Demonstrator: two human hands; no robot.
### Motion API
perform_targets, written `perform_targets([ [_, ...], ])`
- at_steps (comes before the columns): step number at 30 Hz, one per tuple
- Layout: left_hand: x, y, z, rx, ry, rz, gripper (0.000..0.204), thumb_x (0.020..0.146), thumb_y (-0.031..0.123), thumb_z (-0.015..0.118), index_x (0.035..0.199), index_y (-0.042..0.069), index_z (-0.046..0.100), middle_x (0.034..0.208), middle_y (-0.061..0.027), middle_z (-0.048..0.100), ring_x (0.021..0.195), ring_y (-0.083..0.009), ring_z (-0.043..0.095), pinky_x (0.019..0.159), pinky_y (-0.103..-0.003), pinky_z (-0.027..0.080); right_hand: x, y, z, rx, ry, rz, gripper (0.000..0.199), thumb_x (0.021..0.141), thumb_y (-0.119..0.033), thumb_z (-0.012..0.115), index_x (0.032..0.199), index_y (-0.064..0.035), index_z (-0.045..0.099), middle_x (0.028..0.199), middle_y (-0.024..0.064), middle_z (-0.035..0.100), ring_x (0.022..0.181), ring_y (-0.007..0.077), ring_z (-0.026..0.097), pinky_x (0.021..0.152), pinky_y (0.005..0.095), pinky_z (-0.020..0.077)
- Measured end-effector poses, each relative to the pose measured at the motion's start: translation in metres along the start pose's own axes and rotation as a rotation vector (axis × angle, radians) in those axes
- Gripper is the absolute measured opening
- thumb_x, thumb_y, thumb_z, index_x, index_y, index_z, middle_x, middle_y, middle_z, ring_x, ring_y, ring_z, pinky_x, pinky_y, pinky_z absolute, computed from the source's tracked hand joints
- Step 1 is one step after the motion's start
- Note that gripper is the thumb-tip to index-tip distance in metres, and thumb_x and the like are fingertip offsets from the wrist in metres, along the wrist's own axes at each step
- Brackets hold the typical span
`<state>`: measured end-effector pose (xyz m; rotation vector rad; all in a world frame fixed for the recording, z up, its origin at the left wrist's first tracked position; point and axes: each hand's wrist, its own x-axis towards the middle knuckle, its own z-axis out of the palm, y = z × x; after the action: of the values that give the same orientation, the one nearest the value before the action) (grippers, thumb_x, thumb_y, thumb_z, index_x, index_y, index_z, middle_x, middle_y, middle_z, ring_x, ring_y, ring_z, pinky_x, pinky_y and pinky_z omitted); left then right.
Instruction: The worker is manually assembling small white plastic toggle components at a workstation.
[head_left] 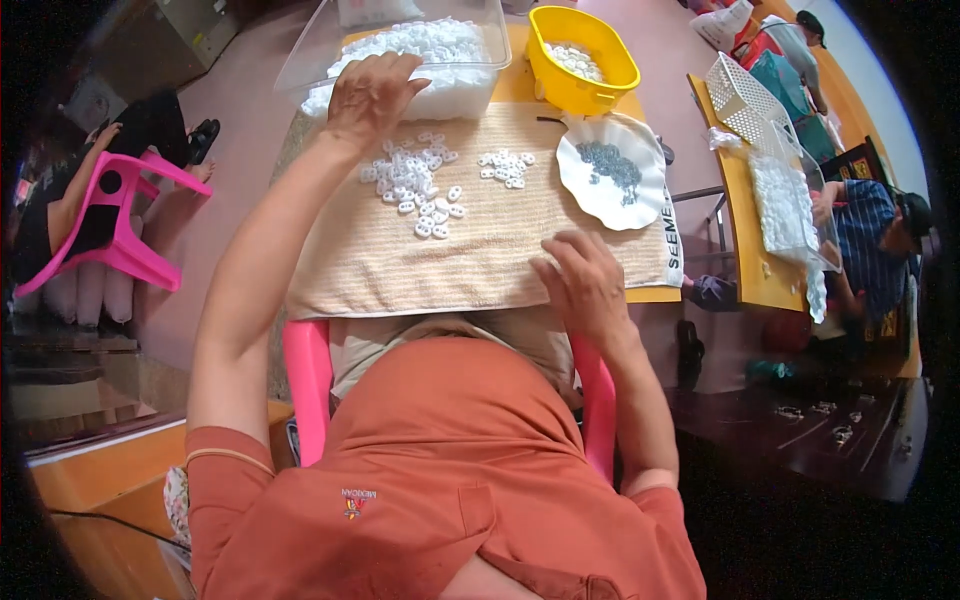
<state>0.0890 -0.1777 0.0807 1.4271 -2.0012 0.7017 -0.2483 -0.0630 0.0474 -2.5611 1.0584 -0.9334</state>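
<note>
My left hand [370, 98] reaches over the near left part of a clear plastic bin [487, 50], its fingers bent and apart above the white plastic pieces [440, 42]. Nothing shows in it. My right hand [588, 285] hovers by the near right part of a beige towel [440, 275], fingers loosely curled and apart, seemingly holding nothing. A loose pile of small white oval pieces [408, 172], each with two dark holes, lies on the towel below my left hand. To its right is a smaller group of such pieces [507, 168]. A white wavy-edged plate [630, 215] holds small grey-blue translucent parts [608, 170].
A yellow tub [590, 98] with whitish pieces stands at the back right. On the right, a person in a striped shirt [868, 235] sits at another table beside a clear tray of white pieces [785, 210]. A pink stool [120, 220] and a seated person are at left.
</note>
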Motion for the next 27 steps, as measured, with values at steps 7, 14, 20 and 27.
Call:
perform_targets([
  [7, 0.008, -0.003, -0.007, -0.231, -0.048, -0.077, 0.022, 0.087, 0.024, 0.066, 0.087, 0.002, 0.065, 0.079, -0.0164, 0.063, 0.075, -0.0355, 0.062, 0.066, -0.042, 0.049, 0.109, 0.051, 0.029, -0.031, -0.052, -0.188, 0.017, 0.087, -0.010, 0.061, 0.102, -0.0032, 0.065, 0.105, 0.0137, 0.064, 0.095, 0.0319, 0.060, 0.081, 0.0396, 0.0492],
  [14, 0.011, -0.004, -0.013, -0.304, -0.076, -0.090, 0.019, 0.084, 0.023, 0.069, 0.083, 0.004, 0.067, 0.080, -0.0122, 0.066, 0.076, -0.0317, 0.063, 0.069, -0.042, 0.050, 0.152, 0.126, 0.100, -0.058, -0.141, -0.334, 0.025, 0.090, -0.010, 0.050, 0.108, -0.0008, 0.063, 0.115, 0.0115, 0.063, 0.107, 0.0291, 0.057, 0.092, 0.0385, 0.0457],
  [20, 0.015, -0.006, -0.013, -0.286, -0.051, -0.094, 0.017, 0.083, 0.021, 0.069, 0.083, 0.004, 0.067, 0.080, -0.0127, 0.066, 0.075, -0.0318, 0.063, 0.068, -0.041, 0.050, 0.173, 0.101, 0.084, -0.162, -0.267, -0.256, 0.032, 0.092, -0.010, 0.043, 0.116, -0.0005, 0.061, 0.122, 0.0106, 0.061, 0.107, 0.0300, 0.057, 0.094, 0.0366, 0.0454],
  [27, 0.019, -0.006, -0.016, -0.300, -0.067, -0.078, 0.019, 0.086, 0.022, 0.068, 0.087, 0.003, 0.066, 0.082, -0.0120, 0.066, 0.076, -0.0300, 0.064, 0.067, -0.039, 0.050, 0.175, 0.109, 0.096, -0.212, -0.291, -0.141, 0.039, 0.090, -0.010, 0.039, 0.123, -0.0079, 0.060, 0.131, 0.0051, 0.056, 0.108, 0.0297, 0.056, 0.096, 0.0368, 0.0450],
])
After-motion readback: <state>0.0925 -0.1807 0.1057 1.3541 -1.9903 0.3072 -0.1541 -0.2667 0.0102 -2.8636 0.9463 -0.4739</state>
